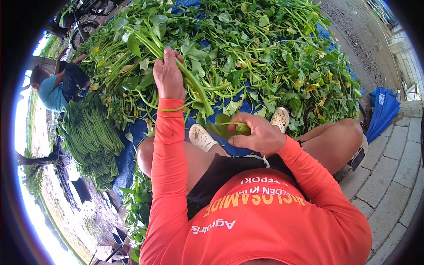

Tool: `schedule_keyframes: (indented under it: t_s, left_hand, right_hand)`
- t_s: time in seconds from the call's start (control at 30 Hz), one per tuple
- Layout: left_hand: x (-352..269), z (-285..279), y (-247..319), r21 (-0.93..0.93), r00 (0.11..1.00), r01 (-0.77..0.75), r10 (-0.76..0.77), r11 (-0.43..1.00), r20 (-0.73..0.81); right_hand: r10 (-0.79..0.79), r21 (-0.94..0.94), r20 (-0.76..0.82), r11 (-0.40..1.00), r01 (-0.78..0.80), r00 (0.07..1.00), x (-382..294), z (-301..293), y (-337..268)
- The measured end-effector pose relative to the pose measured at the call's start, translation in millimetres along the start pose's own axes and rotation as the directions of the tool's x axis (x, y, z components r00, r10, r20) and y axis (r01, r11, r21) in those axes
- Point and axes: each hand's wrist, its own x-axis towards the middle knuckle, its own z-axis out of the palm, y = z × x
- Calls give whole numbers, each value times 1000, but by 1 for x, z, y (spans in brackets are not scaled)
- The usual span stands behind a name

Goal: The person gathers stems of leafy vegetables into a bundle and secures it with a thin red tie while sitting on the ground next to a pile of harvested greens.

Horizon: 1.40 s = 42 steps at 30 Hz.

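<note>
A small bunch of thick green leafy stems point(197, 84), which look like water spinach, is gripped in my left hand point(169, 74). Its leaves point up and left, and the bare stem ends angle down to the right. Closer to my lap, my right hand point(260, 134) pinches a loose leaf with its stalk point(222, 127), partly blurred by motion. The hands are apart, with the stem ends just above the leaf. Beyond them a large heap of the same greens point(265, 49) spreads over a blue tarp point(124, 172); some leaves are yellowed.
Neatly stacked green stems point(89, 132) lie at the left, near another person point(53, 91) reaching into the heap. More greens point(137, 205) sit beside my left leg. A motorcycle point(82, 29) stands far left. A folded blue umbrella point(382, 112) leans by block paving point(387, 172) at right.
</note>
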Motion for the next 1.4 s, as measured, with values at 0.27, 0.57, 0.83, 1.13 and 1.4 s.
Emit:
schedule_keyframes:
  t_s: [0.27, 0.57, 0.83, 1.13, 1.4]
  left_hand:
    - [-7, 9, -12, 178, 1000, -22, 19, 984, 19]
    - [32, -51, -2, 31, 959, 82, -71, 996, -275]
    - [-2, -82, 91, -228, 990, 57, -84, 972, -111]
    - [-10, -79, 90, -23, 975, 25, -29, 999, -219]
    - [-10, -81, 90, -29, 961, 40, -47, 999, -271]
  right_hand:
    - [-378, -876, -66, 465, 128, 924, 89, 14, -21]
    - [-719, -693, 176, 394, 604, 672, 48, 7, -6]
    - [-304, -692, -722, 341, -637, 622, 46, -215, 108]
    - [-54, -608, -432, 755, -246, 900, 283, -4, 220]
    - [130, -589, -287, 758, -282, 949, 294, -37, 177]
